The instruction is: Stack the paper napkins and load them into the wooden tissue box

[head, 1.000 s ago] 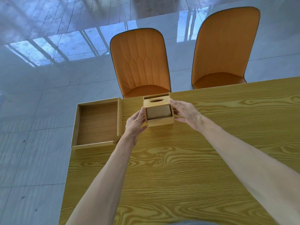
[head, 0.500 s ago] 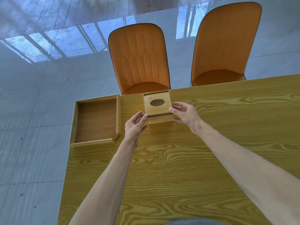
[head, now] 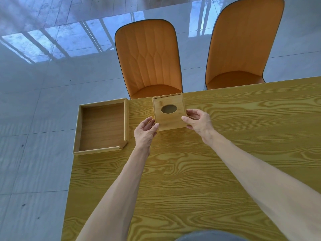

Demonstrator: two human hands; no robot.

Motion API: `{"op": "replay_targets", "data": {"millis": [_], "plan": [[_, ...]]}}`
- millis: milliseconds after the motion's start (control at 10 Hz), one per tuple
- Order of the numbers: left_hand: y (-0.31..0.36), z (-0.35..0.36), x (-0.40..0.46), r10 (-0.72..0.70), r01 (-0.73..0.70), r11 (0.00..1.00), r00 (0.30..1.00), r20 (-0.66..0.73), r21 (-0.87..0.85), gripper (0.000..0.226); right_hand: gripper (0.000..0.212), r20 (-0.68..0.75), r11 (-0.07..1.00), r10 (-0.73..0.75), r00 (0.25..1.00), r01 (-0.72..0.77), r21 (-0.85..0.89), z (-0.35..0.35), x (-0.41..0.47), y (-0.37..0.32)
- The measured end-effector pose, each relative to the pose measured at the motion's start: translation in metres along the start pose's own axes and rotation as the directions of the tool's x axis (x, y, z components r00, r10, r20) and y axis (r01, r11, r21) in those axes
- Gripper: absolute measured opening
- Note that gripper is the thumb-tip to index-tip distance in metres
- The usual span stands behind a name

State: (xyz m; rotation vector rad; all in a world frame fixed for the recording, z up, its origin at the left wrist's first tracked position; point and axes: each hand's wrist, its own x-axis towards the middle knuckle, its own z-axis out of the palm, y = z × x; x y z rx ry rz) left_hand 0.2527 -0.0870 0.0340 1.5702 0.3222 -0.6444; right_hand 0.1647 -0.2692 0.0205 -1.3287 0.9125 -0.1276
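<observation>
The wooden tissue box [head: 169,119] stands upright on the table [head: 191,171] near its far edge, its lid with an oval hole facing up. My left hand [head: 145,132] is at the box's near left corner, thumb on the front edge and fingers along the left side. My right hand [head: 198,121] grips the right side, thumb on the lid's edge and fingers behind it. No napkins show; the hole looks dark.
A shallow wooden tray [head: 126,122] lies left of the box and overhangs the table's left edge. Two orange chairs [head: 149,56] [head: 243,46] stand behind the far edge. A glossy tiled floor lies beyond.
The box was tipped with its open underside toward me; it has been turned upright and now rests flat, lid up. Both hands stayed at its sides.
</observation>
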Motion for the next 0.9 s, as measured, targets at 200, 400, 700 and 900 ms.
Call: {"op": "replay_targets", "data": {"millis": [200, 400, 700, 900], "plan": [[0.001, 0.001, 0.0, 0.003, -0.003, 1.0, 1.0, -0.001, 0.017, 0.043, 0.043, -0.014, 1.0, -0.003, 1.0, 0.003, -0.02, 0.001, -0.001, 0.001], [0.003, 0.003, 0.001, 0.023, -0.023, 0.99, 1.0, 0.002, 0.136, 0.036, 0.04, -0.062, 0.996, -0.005, 0.998, 0.0, -0.084, 0.006, -0.004, 0.001], [0.023, 0.001, -0.011, -0.017, -0.035, 0.902, 0.993, 0.115, 0.43, 0.046, 0.034, -0.066, 0.968, -0.015, 0.998, -0.003, -0.251, 0.006, -0.01, -0.013], [0.056, -0.015, -0.019, -0.067, -0.117, 0.722, 0.969, 0.237, 0.682, 0.048, 0.042, 0.05, 0.864, 0.06, 0.997, -0.027, -0.503, 0.003, -0.028, -0.058]]}}
